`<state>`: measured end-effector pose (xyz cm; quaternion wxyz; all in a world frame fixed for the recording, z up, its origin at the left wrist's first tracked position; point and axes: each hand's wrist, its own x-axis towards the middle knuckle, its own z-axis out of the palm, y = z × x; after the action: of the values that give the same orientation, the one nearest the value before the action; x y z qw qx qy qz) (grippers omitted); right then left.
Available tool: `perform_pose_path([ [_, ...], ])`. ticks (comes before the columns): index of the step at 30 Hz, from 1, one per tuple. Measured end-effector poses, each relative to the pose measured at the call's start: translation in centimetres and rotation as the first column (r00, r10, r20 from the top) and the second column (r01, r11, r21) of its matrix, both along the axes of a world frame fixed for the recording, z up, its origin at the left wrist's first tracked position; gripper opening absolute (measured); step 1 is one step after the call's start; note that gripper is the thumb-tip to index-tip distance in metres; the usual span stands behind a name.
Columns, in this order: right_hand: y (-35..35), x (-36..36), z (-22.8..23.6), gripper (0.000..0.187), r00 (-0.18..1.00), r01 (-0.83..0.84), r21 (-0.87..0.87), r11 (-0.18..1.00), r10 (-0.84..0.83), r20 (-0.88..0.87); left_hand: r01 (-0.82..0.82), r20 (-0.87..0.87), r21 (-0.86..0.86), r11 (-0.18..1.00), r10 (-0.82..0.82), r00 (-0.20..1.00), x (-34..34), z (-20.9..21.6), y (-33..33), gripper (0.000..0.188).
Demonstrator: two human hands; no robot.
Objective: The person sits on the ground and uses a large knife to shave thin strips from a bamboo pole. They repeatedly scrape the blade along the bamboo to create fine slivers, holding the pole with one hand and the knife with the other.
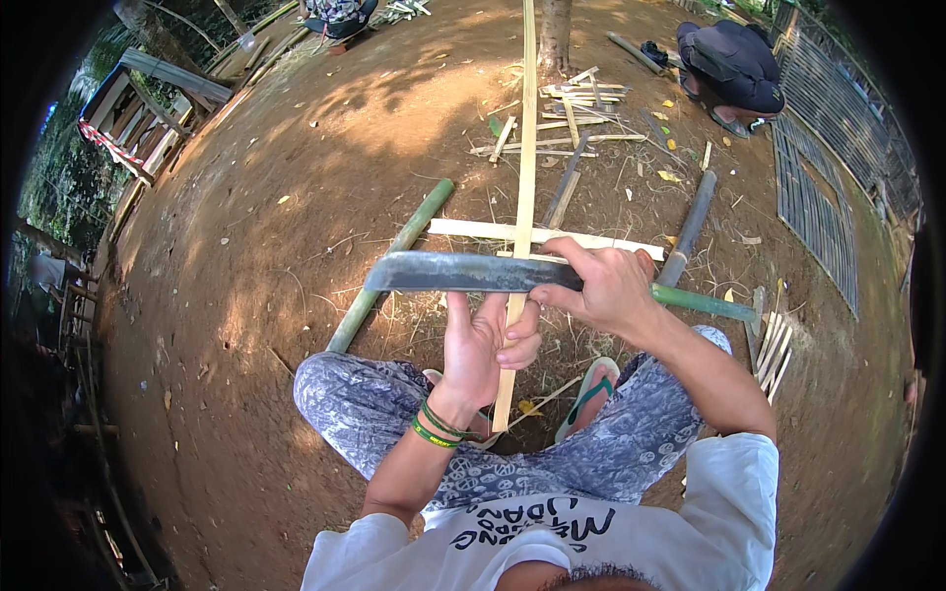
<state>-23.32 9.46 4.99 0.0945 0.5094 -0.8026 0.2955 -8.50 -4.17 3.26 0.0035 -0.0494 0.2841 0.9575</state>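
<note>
A long, pale split bamboo strip (527,148) runs upright through the middle of the view, its near end between my legs. My left hand (483,345) is closed round it below the blade, the wrist wearing green bands. Lying crosswise over the strip is the broad dark blade of a machete (434,272), its curved tip to the left. My right hand (611,286) grips the machete at its right end; the fingers hide the handle. A green length of bamboo (705,300) shows just right of that hand, and I cannot tell whether it touches it.
A green bamboo pole (394,261) slants by my left knee, and a dark bamboo length (690,227) lies to the right. Split strips (581,108) are scattered before a tree trunk (555,34). A crouching person (734,64) is at the far right, near slatted panels (813,197).
</note>
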Motion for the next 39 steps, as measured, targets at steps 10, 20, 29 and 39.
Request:
perform_pose_path([
  [10,0.5,-0.5,0.3,0.059,0.999,-0.031,0.010,0.999,0.031,-0.036,0.074,-0.061,-0.204,0.976,-0.088,0.994,1.5,-1.4,-0.3,0.060],
  [20,1.6,-2.0,0.9,0.051,0.988,0.000,-0.002,1.000,0.000,0.155,-0.145,0.055,-0.439,0.886,0.188,0.981,2.1,-2.4,0.1,0.035],
  [29,2.6,-3.7,1.2,0.051,0.920,0.076,-0.185,0.980,0.003,0.392,-0.050,0.088,-0.468,0.882,0.103,0.991,0.4,-2.2,-2.1,0.043],
  [39,2.7,-3.5,1.3,0.053,0.936,0.148,-0.043,0.988,-0.126,0.328,-0.066,-0.039,-0.315,0.947,0.057,0.998,-1.4,-1.5,-2.4,0.050],
])
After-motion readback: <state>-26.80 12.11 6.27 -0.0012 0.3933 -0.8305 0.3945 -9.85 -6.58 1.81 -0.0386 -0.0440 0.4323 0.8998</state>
